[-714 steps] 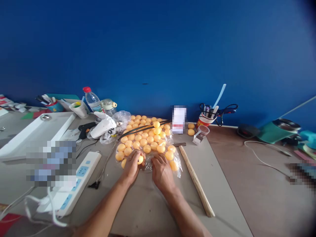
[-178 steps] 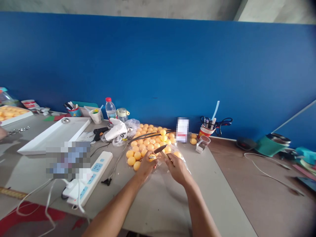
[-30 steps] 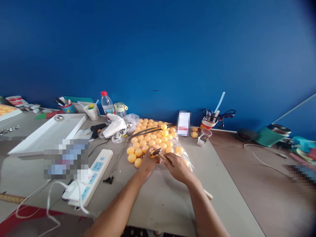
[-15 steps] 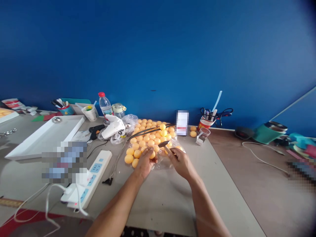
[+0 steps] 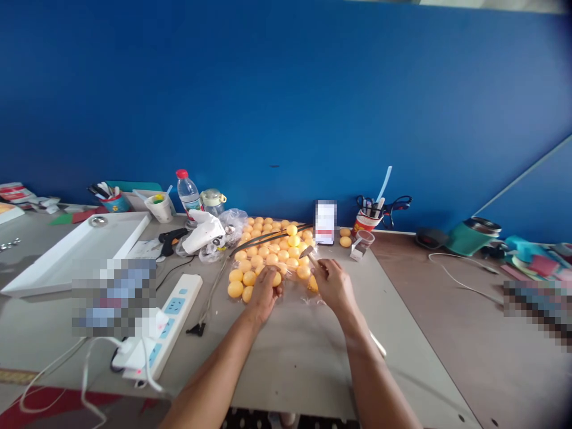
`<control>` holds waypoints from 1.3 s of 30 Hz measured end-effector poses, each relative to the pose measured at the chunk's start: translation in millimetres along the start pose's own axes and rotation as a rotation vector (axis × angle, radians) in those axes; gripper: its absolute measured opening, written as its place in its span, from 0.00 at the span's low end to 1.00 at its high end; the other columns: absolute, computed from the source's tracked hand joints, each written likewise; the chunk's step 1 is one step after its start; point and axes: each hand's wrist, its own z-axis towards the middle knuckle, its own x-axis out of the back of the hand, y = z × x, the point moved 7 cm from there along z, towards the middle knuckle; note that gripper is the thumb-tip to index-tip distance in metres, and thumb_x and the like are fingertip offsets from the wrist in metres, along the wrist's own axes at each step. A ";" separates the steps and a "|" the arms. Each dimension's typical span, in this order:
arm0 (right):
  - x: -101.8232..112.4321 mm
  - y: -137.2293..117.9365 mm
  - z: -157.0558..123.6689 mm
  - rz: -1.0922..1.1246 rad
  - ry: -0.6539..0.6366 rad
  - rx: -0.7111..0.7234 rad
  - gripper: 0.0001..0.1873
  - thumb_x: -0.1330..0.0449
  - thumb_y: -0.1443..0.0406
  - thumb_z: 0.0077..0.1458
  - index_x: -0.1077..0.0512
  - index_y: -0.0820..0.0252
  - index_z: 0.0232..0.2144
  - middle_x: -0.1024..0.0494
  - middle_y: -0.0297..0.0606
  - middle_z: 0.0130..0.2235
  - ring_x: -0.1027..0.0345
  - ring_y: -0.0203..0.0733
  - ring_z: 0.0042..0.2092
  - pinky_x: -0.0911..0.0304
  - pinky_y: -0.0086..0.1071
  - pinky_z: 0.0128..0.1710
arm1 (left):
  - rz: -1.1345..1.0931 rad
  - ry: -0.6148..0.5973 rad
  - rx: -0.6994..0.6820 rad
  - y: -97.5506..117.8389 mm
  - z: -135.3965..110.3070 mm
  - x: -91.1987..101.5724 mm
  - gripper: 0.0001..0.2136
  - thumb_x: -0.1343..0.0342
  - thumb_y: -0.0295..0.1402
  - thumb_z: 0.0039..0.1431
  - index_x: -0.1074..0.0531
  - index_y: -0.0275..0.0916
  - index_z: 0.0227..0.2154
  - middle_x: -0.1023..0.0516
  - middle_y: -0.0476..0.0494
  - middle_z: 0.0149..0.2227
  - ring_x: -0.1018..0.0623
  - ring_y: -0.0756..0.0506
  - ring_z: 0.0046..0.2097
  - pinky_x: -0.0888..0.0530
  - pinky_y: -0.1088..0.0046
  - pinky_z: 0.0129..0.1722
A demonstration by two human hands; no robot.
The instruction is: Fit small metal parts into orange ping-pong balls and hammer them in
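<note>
Lying on the table (image 5: 290, 357), the bag (image 5: 268, 241) spreads just beyond both hands. The right hand (image 5: 333, 286) clamps a hammer (image 5: 307, 252), head beside the ball (image 5: 276, 278) pinched by the left hand (image 5: 263, 292); short taps, ball steadied, seem wisest.

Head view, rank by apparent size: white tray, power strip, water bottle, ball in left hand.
1. white tray
2. power strip
3. water bottle, farther back, so unsure
4. ball in the left hand
</note>
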 end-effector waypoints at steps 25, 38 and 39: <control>2.0 79.8 11.7 -0.408 -0.071 -0.429 0.13 0.49 0.64 0.57 0.27 0.60 0.40 0.25 0.48 0.46 0.28 0.45 0.41 0.40 0.31 0.34 | -0.108 0.043 -0.008 3.8 1.6 2.8 0.21 0.43 0.52 0.50 0.35 0.37 0.30 0.28 0.51 0.21 0.36 0.55 0.16 0.41 0.78 0.17; -11.4 88.0 10.8 -0.446 -0.159 -0.432 0.14 0.48 0.64 0.56 0.26 0.61 0.41 0.23 0.50 0.44 0.29 0.52 0.46 0.39 0.37 0.40 | -0.070 0.010 -0.026 -0.1 2.5 2.7 0.21 0.44 0.53 0.51 0.34 0.37 0.32 0.28 0.51 0.22 0.34 0.55 0.16 0.40 0.78 0.18; -11.6 89.8 11.6 -0.452 -0.166 -0.435 0.14 0.48 0.64 0.56 0.26 0.61 0.41 0.23 0.50 0.44 0.29 0.52 0.46 0.39 0.38 0.41 | -0.066 0.004 -0.026 -0.6 2.6 2.8 0.21 0.44 0.53 0.51 0.34 0.37 0.32 0.28 0.51 0.23 0.34 0.55 0.17 0.40 0.78 0.18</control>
